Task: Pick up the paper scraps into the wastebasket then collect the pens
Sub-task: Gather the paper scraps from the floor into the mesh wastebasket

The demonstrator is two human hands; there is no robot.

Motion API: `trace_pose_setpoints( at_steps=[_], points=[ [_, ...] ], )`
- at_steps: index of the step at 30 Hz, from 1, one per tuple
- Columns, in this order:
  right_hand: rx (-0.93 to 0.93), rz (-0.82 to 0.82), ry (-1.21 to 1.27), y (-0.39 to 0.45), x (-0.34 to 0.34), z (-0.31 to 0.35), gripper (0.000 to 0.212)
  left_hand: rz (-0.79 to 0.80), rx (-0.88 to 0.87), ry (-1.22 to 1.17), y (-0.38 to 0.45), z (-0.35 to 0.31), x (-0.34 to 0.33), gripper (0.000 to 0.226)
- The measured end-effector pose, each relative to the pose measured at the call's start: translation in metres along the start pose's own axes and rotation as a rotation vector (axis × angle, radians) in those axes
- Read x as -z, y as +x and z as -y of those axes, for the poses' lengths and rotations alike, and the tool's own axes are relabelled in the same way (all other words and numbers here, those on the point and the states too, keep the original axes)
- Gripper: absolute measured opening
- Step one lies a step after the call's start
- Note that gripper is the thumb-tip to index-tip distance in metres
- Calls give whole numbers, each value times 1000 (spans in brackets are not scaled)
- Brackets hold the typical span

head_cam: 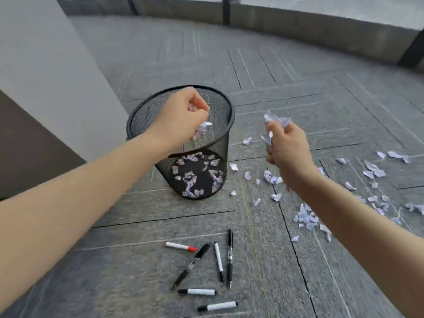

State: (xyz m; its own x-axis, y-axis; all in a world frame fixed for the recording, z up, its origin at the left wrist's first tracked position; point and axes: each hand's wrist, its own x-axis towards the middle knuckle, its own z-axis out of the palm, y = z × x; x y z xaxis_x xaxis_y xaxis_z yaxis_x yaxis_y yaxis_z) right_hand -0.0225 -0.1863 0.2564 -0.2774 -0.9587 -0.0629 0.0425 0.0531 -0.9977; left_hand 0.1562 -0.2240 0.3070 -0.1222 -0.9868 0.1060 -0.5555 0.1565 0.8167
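A black mesh wastebasket (226, 106) stands on the grey carpet, with several white paper scraps lying in its bottom. My left hand (183, 115) hovers over its mouth, fingers closed around scraps, one poking out below the fingers. My right hand (286, 148) is to the right of the basket, above the floor, gripping a bunch of scraps. Many loose paper scraps (307, 216) lie scattered on the carpet to the right. Several pens and markers (219, 260) lie in front of the basket, one with a red cap (181, 246).
A white wall or pillar (46, 76) and a dark panel (27, 152) rise on the left. A low grey ledge (298, 26) with dark posts curves along the far side. Open carpet lies beyond the basket.
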Motion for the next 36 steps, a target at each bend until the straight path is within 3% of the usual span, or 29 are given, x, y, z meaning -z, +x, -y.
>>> trace_pose_setpoints(
  at_steps=[3,5,7,10,14,22,27,32,36],
  points=[
    [162,77,-158,8,-30,49,29,-88,39,125,17,16,24,23],
    [212,152,-286,16,-53,71,22,-43,72,252,27,25,33,12],
    [222,200,-427,29,-78,79,25,61,93,385,34,32,40,19],
    [160,282,-730,51,-110,74,29,200,115,525,34,37,52,32],
    [-15,406,-931,58,-130,67,26,190,89,515,32,42,71,32],
    [-286,352,-448,58,-121,41,43,102,67,337,28,62,60,20],
    [-324,177,-88,79,-120,21,49,71,25,343,29,80,33,16],
    [-356,238,62,87,-102,27,54,9,-47,281,27,52,6,16],
    [-384,279,314,106,-91,29,61,-7,-230,345,32,22,-21,18]
  ],
)
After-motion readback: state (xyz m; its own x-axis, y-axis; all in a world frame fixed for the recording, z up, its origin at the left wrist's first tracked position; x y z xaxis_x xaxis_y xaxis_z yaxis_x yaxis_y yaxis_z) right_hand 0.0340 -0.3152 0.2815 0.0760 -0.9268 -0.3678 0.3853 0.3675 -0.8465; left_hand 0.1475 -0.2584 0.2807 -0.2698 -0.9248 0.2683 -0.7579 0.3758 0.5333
